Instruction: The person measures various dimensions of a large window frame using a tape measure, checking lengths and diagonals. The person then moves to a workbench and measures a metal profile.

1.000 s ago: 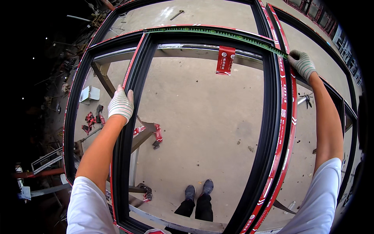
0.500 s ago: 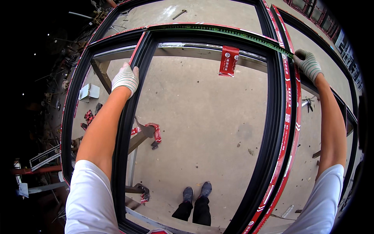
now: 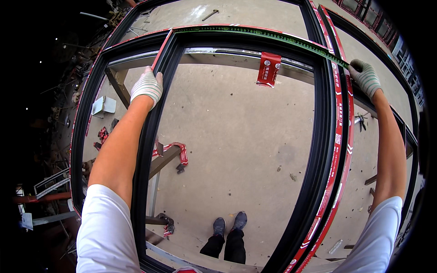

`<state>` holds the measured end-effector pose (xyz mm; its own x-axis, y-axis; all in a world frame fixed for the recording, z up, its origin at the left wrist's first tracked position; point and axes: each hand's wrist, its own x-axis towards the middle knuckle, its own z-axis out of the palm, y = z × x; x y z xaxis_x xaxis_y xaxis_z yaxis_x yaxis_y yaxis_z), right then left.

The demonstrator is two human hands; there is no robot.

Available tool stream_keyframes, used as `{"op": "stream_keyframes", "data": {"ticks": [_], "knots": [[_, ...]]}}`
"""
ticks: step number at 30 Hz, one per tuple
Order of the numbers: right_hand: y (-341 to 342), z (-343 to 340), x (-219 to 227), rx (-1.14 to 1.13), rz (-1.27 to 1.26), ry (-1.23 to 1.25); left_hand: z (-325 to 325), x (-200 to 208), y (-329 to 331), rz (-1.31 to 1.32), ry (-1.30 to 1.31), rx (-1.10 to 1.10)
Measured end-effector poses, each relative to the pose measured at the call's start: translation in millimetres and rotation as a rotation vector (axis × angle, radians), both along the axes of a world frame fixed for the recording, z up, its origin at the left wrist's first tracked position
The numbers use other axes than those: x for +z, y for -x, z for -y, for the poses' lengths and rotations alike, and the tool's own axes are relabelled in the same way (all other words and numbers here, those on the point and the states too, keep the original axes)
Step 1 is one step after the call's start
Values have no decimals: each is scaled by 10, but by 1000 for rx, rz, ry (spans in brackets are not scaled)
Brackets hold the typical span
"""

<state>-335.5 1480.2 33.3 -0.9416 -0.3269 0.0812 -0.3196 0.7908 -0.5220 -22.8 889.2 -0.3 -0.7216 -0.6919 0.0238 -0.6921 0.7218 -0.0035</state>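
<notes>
A black window frame [image 3: 154, 132] with red protective film spreads out before me. Across its far bar runs a green tape measure [image 3: 259, 32], its blade drawn out from the top of the dividing bar to the right edge. In a striped, light-coloured glove, my right hand [image 3: 364, 76] is closed on the tape's right end, just past the frame's outer corner. Any case there is hidden by the fingers. My left hand [image 3: 147, 86], gloved alike, grips the dividing bar a little below the tape's other end. A red film flap [image 3: 268, 69] hangs from the far bar.
Metal supports [image 3: 119, 88] stand beneath the frame. A second black frame [image 3: 400, 75] lies close on the right. On the floor are a hammer-like tool [image 3: 210, 15], a white box [image 3: 104, 106], red film scraps [image 3: 183, 154] and pliers-like tools [image 3: 360, 122]. Clutter fills the left side.
My right hand has shifted slightly right with the tape's end, and the blade has slid right along the far bar. My left hand stays on the dividing bar.
</notes>
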Motion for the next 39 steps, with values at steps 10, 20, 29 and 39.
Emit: {"op": "stream_keyframes", "data": {"ticks": [10, 20, 29, 39], "knots": [[36, -46, -48, -5, -38, -34, 7, -13, -24, -19, 21, -2], [-121, 124, 75, -50, -28, -73, 11, -39, 28, 14, 31, -27], [68, 103, 6, -46, -140, -249, 183, -178, -19, -74, 22, -77], [78, 86, -67, -57, -166, -210, 193, -233, 36, -62, 25, -100]]}}
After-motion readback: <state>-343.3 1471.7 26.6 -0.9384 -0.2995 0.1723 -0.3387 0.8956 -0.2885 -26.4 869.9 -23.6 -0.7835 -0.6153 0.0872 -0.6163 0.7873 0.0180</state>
